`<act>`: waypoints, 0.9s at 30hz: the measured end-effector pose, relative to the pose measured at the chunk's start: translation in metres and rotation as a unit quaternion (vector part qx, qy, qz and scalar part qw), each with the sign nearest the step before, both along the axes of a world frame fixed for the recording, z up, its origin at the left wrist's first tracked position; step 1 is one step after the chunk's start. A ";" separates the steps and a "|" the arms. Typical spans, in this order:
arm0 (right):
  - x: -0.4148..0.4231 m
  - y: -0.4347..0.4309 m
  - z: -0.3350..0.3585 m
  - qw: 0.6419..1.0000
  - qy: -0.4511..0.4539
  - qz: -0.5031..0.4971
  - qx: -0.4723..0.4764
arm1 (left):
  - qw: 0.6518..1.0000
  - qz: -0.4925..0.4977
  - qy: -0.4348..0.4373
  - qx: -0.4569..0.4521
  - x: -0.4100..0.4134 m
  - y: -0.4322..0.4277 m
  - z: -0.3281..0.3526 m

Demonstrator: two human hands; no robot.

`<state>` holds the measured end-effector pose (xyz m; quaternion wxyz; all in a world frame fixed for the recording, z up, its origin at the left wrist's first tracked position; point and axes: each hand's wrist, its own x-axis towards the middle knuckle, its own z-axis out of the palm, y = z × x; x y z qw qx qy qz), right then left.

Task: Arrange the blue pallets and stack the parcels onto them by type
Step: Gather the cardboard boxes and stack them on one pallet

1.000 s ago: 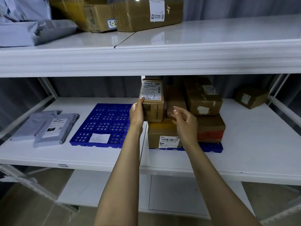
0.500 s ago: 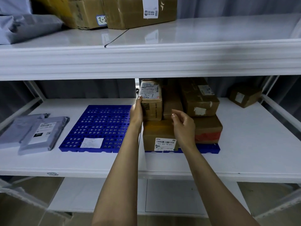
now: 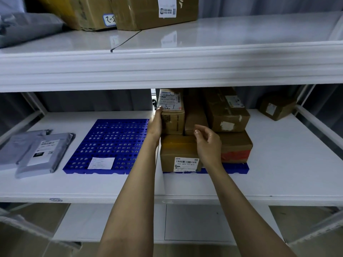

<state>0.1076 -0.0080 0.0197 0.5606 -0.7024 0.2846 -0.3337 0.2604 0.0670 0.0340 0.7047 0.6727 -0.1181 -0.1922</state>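
Observation:
Two blue pallets lie on the middle shelf. The left pallet carries only a white slip. The right pallet is stacked with brown cardboard boxes. A small upright box marked "3-1" stands on a labelled lower box. My left hand lies flat against the small box's left side. My right hand hovers in front of the stack, fingers loosely curled, apart from the boxes. Two grey mailer bags lie left of the pallets.
A lone small box sits at the shelf's back right. The upper shelf hangs low over the stack and holds large boxes and a grey bag. Bare white shelf lies right of the loaded pallet.
The small upright box has settled onto the stack. My right hand has drawn back from it and its fingers have spread. The view has shifted slightly.

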 end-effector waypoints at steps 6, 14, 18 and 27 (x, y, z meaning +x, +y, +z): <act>-0.003 0.002 -0.002 0.999 -0.005 -0.012 -0.034 | 0.998 0.054 -0.019 0.014 -0.006 0.005 -0.008; -0.008 0.004 -0.003 0.999 -0.014 -0.017 -0.039 | 0.990 0.124 -0.041 0.050 -0.020 0.001 -0.017; -0.010 0.004 -0.004 0.999 -0.008 -0.015 -0.041 | 0.991 0.113 -0.042 0.062 -0.018 -0.002 -0.012; -0.021 0.010 -0.001 0.999 -0.027 -0.017 -0.040 | 0.983 0.137 -0.077 0.094 -0.040 0.014 -0.009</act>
